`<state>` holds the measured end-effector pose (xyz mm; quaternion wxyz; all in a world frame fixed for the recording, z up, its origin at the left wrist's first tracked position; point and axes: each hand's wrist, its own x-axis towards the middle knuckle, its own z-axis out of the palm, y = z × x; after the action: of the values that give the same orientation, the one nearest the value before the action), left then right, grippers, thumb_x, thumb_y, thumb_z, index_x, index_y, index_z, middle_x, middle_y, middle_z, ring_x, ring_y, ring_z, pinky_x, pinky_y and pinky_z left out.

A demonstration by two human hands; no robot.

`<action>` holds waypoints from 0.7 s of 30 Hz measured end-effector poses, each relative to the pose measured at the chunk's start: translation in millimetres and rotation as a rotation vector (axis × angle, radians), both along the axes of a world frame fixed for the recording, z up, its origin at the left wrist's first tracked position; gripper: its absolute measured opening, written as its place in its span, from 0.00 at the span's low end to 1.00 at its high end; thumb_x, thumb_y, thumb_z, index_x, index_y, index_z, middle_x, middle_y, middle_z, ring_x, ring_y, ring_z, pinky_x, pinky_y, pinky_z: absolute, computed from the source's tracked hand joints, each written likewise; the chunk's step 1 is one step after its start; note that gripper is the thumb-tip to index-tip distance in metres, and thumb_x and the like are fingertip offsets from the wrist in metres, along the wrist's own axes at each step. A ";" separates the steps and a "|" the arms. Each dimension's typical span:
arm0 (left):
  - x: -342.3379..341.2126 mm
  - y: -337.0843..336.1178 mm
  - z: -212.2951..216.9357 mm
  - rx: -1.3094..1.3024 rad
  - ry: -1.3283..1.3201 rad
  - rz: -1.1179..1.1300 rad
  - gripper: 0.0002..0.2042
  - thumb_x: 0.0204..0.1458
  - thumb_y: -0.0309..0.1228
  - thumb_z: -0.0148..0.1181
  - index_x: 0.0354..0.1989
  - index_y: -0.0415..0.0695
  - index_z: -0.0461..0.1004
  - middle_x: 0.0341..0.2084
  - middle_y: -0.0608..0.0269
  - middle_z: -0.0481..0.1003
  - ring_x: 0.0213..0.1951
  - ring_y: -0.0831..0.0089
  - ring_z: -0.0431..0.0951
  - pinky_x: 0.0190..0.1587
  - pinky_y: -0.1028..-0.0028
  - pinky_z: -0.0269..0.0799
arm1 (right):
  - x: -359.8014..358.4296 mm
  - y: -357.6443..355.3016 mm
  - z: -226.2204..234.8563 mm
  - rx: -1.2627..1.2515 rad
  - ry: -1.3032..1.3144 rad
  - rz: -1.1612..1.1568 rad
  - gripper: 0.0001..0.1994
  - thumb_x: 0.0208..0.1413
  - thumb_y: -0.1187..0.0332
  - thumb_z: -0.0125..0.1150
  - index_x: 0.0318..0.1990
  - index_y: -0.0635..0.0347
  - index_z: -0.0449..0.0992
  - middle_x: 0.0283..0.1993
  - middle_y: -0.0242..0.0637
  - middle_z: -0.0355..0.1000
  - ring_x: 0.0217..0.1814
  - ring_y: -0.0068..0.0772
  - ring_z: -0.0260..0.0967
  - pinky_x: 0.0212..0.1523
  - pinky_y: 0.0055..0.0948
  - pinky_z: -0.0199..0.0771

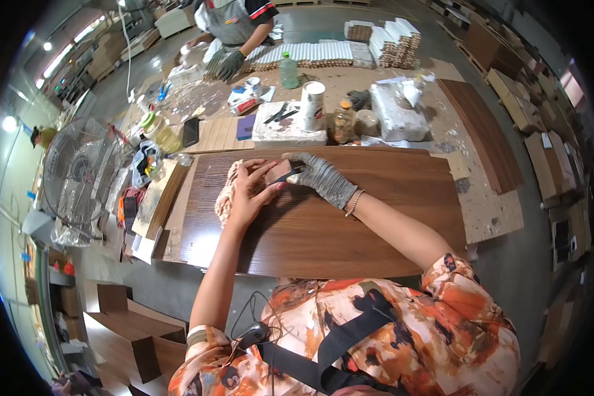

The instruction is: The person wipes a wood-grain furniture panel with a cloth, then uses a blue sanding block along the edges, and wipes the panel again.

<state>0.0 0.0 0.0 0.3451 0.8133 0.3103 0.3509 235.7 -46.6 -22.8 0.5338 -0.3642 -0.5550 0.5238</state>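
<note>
Dark wood-grain panel (323, 218) lies flat on the worktop (488, 211), filling its near edge. Left hand (247, 198), bare, rests spread on a crumpled cloth (234, 178) near the panel's far left corner, fingers flat and pressing down. Right hand (320, 177), in a grey knit glove, pinches a small dark tool (287, 175), tip touching the panel just beside the left fingers. The panel looks stiff, broad and fairly heavy, with a smooth face that likely scratches; best lifted by its long edges. Cloth is soft, bunches easily. Bottles (343, 122) and a roll (312, 105) stand at the far edge; a co-worker's gloved hand (228, 65) beyond.
</note>
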 end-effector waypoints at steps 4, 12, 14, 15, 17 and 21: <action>6.1 -10.9 6.0 -0.049 0.041 0.020 0.37 0.47 0.33 0.79 0.68 0.47 0.72 0.57 0.52 0.69 0.60 0.61 0.71 0.61 0.66 0.70 | 42.9 -41.9 26.5 0.050 -0.114 -0.042 0.24 0.63 0.65 0.67 0.66 0.56 0.73 0.54 0.36 0.77 0.59 0.29 0.72 0.61 0.31 0.75; -18.2 -33.3 -25.3 0.308 0.716 0.379 0.26 0.65 0.53 0.55 0.71 0.64 0.70 0.74 0.58 0.61 0.76 0.52 0.54 0.74 0.36 0.42 | 139.5 -216.0 39.5 -0.254 0.136 -0.371 0.22 0.63 0.58 0.63 0.62 0.56 0.76 0.50 0.33 0.73 0.50 0.30 0.74 0.52 0.32 0.80; -15.3 -25.1 -25.7 0.235 0.717 0.406 0.24 0.67 0.50 0.52 0.70 0.64 0.70 0.75 0.59 0.60 0.76 0.51 0.55 0.72 0.35 0.48 | 160.1 -250.0 27.3 -0.332 0.296 -0.481 0.20 0.65 0.59 0.62 0.60 0.58 0.77 0.49 0.34 0.74 0.50 0.33 0.75 0.52 0.33 0.80; -13.3 -17.1 -27.0 0.199 0.711 0.417 0.23 0.68 0.49 0.51 0.70 0.64 0.70 0.74 0.59 0.61 0.76 0.52 0.56 0.72 0.35 0.49 | 175.3 -265.6 10.7 -0.325 0.506 -0.352 0.18 0.66 0.60 0.60 0.58 0.60 0.77 0.50 0.36 0.75 0.51 0.36 0.76 0.53 0.35 0.81; -23.2 0.2 -39.4 0.301 0.618 0.393 0.24 0.68 0.48 0.51 0.71 0.62 0.69 0.72 0.56 0.63 0.74 0.51 0.60 0.71 0.37 0.53 | 182.3 -289.2 1.4 -0.296 0.709 -0.240 0.16 0.67 0.61 0.58 0.55 0.61 0.77 0.50 0.39 0.76 0.53 0.39 0.76 0.55 0.38 0.81; -30.5 2.8 -42.3 0.376 0.575 0.362 0.26 0.69 0.48 0.49 0.73 0.56 0.65 0.70 0.51 0.65 0.70 0.48 0.65 0.69 0.46 0.60 | 149.9 -305.2 8.1 -0.180 0.782 -0.490 0.15 0.69 0.59 0.57 0.51 0.61 0.77 0.49 0.40 0.76 0.53 0.39 0.76 0.55 0.43 0.81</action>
<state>-30.5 2.8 -42.3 0.0215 0.8596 0.4632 0.2145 385.6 -351.9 -14.7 0.7772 -0.3045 -0.1622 0.5263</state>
